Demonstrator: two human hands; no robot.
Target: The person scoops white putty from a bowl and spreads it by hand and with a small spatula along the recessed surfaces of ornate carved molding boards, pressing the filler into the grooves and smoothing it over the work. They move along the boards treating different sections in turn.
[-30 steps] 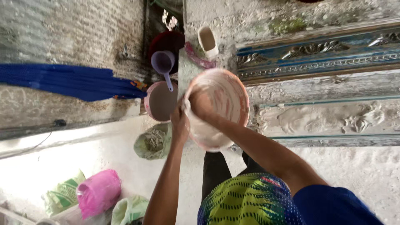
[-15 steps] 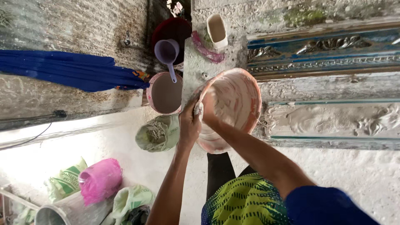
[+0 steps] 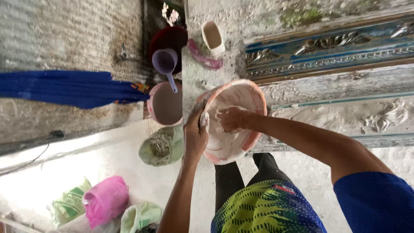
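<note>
Head view, from left to right. A long blue cloth (image 3: 64,88) stretches across the left, against a grey wall. Nearer, low on the left, a crumpled pink plastic bag (image 3: 105,200) lies on the dusty white floor, with an open green sack of pale powder (image 3: 161,147) further right. Beyond the sack stands a pink round plastic bucket of cloudy liquid (image 3: 165,105), and a purple plastic scoop with a long handle (image 3: 166,64) rests over its far rim. A small white rectangular cup (image 3: 212,37) stands further off.

Centre: the left hand (image 3: 195,134) is curled tight around the near-left rim of a large pink plastic basin (image 3: 254,97), holding it tilted. The right hand (image 3: 230,119) is inside the basin, fingers bent into a thick white paste (image 3: 222,144) that coats the wall and pools at the lower side. Judged from this, the powder is already wetted and largely smooth; working it by hand appears unfinished. Right: ornate blue moulded panels (image 3: 332,47).
</note>
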